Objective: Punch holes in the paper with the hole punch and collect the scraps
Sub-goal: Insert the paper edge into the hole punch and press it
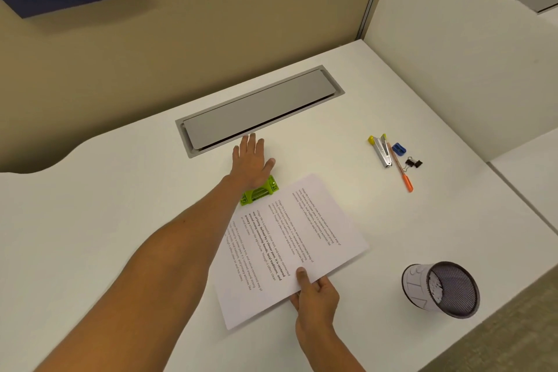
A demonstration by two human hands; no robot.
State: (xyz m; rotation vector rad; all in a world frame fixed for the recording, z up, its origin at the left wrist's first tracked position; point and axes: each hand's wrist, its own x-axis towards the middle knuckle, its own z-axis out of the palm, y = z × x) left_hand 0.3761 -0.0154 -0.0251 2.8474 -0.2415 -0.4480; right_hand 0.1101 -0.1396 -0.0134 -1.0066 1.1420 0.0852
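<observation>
Left hand (252,161) flat on green punch (259,191); right hand (315,296) pinches paper (290,248) edge.

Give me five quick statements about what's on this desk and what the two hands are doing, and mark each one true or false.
1. The left hand presses flat on the green hole punch, fingers straight. True.
2. The right hand pinches the near edge of the printed paper. True.
3. The mesh cup stands to the left of the paper. False: it stands to the right of it, near the desk's front edge.
4. The stapler lies on top of the paper. False: it lies apart, farther back on the right, beside an orange pen, a blue sharpener and a black binder clip.
5. The paper's far edge lies at the punch. True.
</observation>
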